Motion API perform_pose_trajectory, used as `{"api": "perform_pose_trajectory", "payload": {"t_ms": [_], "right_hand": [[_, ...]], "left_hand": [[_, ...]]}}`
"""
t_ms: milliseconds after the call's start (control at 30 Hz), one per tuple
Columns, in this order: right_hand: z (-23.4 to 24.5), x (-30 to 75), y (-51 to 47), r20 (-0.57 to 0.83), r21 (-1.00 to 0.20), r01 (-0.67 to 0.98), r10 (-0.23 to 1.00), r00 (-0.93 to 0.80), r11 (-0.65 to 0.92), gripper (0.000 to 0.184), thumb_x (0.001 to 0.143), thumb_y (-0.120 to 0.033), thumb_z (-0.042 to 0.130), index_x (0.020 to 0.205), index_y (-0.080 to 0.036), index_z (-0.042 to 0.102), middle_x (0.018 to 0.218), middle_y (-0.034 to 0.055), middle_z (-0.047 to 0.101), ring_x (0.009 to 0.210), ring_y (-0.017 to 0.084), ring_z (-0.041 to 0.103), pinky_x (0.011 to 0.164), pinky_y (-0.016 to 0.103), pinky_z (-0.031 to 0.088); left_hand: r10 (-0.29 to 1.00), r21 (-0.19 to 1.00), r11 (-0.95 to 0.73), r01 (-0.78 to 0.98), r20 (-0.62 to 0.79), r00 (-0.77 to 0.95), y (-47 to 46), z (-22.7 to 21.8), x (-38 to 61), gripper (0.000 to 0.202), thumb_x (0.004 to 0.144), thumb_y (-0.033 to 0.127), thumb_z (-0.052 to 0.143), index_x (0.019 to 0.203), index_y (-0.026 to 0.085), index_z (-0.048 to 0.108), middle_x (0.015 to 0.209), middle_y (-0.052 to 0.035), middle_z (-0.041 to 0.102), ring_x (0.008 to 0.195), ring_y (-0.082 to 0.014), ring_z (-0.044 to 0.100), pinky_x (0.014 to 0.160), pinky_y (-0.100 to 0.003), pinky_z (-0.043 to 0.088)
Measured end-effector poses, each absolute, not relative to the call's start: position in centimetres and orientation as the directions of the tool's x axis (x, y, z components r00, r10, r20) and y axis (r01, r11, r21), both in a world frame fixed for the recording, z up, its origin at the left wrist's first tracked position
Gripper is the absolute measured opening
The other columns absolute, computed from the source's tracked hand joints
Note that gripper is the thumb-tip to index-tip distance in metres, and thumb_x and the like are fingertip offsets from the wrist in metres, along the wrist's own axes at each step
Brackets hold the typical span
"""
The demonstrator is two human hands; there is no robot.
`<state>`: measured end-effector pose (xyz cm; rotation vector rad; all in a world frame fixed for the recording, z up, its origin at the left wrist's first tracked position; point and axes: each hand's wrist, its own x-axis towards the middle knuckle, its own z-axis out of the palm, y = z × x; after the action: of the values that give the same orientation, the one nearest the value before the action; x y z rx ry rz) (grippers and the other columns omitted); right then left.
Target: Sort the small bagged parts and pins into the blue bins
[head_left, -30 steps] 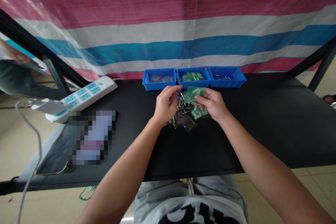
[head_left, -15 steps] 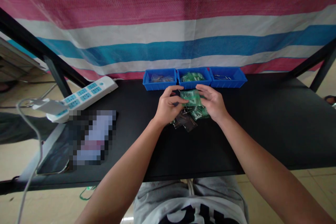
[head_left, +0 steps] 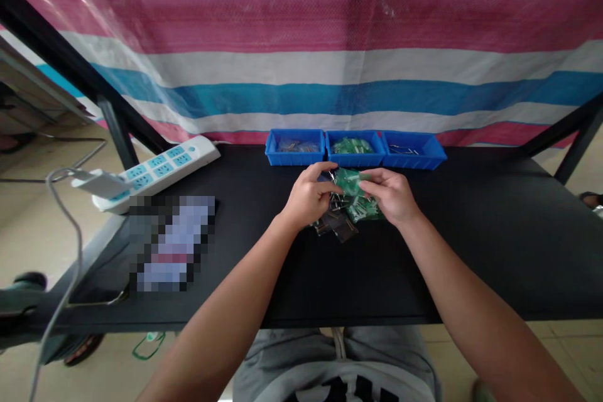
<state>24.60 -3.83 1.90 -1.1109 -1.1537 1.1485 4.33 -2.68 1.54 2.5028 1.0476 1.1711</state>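
Observation:
My left hand and my right hand meet over a small heap of green pieces and dark clear bags on the black table. Between the fingertips of both hands is a small green piece, held just above the heap. The fingers of both hands are curled and pinched on it. Behind the hands stand three blue bins in a row: the left bin with small dark parts, the middle bin with green pieces, the right bin with thin metal parts.
A white power strip with a plugged-in adapter and grey cable lies at the table's left. A blurred flat object lies near the left front. A striped tarp hangs behind. Black frame posts stand at both sides.
My hands have come closer together on the green piece, which now sits lower and more crumpled between the fingertips. The view has shifted slightly downward.

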Motion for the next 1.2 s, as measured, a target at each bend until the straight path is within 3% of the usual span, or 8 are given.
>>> {"api": "perform_pose_trajectory", "payload": {"t_ms": [100,300,400,533,667,867,1033,1200], "right_hand": [[1.8,24.9,-3.7,0.235,-0.965,0.148,0.961,0.143,0.214,0.024,0.065,-0.035,0.079,0.082,-0.018,0.074,0.072,0.0029,0.072,0.060,0.016,0.060,0.063,0.032,0.048],[2.7,25.8,-1.9,0.564,-0.762,0.523,0.788,0.246,0.382,0.022,0.077,-0.035,0.068,0.087,-0.017,0.076,0.085,0.0082,0.075,0.068,0.021,0.066,0.068,0.036,0.053],[3.2,26.5,0.3,0.667,-0.620,0.692,0.713,0.218,0.369,0.021,0.080,-0.030,0.063,0.087,-0.017,0.077,0.088,0.0102,0.075,0.067,0.021,0.065,0.068,0.036,0.054],[3.4,27.3,3.6,0.708,-0.470,0.825,0.693,0.138,0.315,0.024,0.083,-0.022,0.055,0.089,-0.015,0.077,0.091,0.0120,0.075,0.084,0.025,0.069,0.079,0.038,0.055],[2.9,27.3,5.3,0.582,-0.413,0.872,0.813,0.031,0.262,0.027,0.082,-0.020,0.055,0.096,-0.011,0.077,0.097,0.0160,0.075,0.095,0.030,0.069,0.092,0.043,0.051],[2.5,26.5,4.5,0.379,-0.494,0.837,0.925,-0.035,0.234,0.051,0.081,-0.031,0.062,0.128,-0.011,0.061,0.118,0.0170,0.069,0.111,0.032,0.065,0.100,0.048,0.047],[2.8,26.9,1.7,0.513,-0.443,0.825,0.854,-0.087,0.351,0.050,0.079,-0.032,0.064,0.125,-0.011,0.061,0.129,0.0178,0.063,0.129,0.035,0.051,0.108,0.051,0.040],[2.2,26.9,-1.5,0.612,-0.493,0.729,0.785,-0.097,0.475,0.024,0.083,-0.032,0.058,0.098,-0.017,0.070,0.101,0.0117,0.073,0.096,0.026,0.067,0.088,0.041,0.054]], "left_hand": [[0.695,0.460,-0.697,0.551,0.623,0.359,-2.6,1.5,4.4,0.032,0.079,0.003,0.049,0.086,0.020,0.076,0.123,-0.0105,0.060,0.113,-0.0224,0.060,0.094,-0.038,0.052],[0.745,0.504,-0.645,0.574,0.581,0.327,-2.3,1.1,4.5,0.023,0.082,0.011,0.053,0.088,0.018,0.074,0.115,-0.0110,0.063,0.104,-0.0220,0.063,0.091,-0.037,0.053],[0.760,0.515,-0.629,0.582,0.564,0.322,-2.2,0.9,4.5,0.022,0.082,0.013,0.054,0.088,0.018,0.074,0.114,-0.0102,0.064,0.103,-0.0215,0.064,0.092,-0.037,0.052],[0.777,0.529,-0.610,0.589,0.544,0.317,-2.0,0.8,4.4,0.023,0.082,0.014,0.053,0.088,0.018,0.074,0.111,-0.0094,0.065,0.101,-0.0214,0.064,0.093,-0.036,0.052],[0.780,0.528,-0.615,0.586,0.520,0.349,-2.0,1.0,4.3,0.025,0.082,0.013,0.052,0.089,0.018,0.074,0.111,-0.0090,0.065,0.101,-0.0210,0.064,0.093,-0.035,0.052],[0.775,0.536,-0.627,0.566,0.506,0.379,-2.0,1.2,4.3,0.027,0.083,0.010,0.048,0.088,0.018,0.074,0.107,-0.0080,0.066,0.097,-0.0188,0.065,0.091,-0.032,0.053],[0.779,0.522,-0.625,0.580,0.471,0.414,-2.1,1.3,4.5,0.027,0.083,0.010,0.047,0.091,0.017,0.072,0.105,-0.0088,0.067,0.097,-0.0197,0.065,0.089,-0.032,0.053],[0.812,0.527,-0.582,0.619,0.404,0.420,-2.1,1.5,4.6,0.028,0.082,0.013,0.050,0.103,0.014,0.068,0.097,-0.0090,0.069,0.088,-0.0209,0.066,0.083,-0.033,0.053]]}}
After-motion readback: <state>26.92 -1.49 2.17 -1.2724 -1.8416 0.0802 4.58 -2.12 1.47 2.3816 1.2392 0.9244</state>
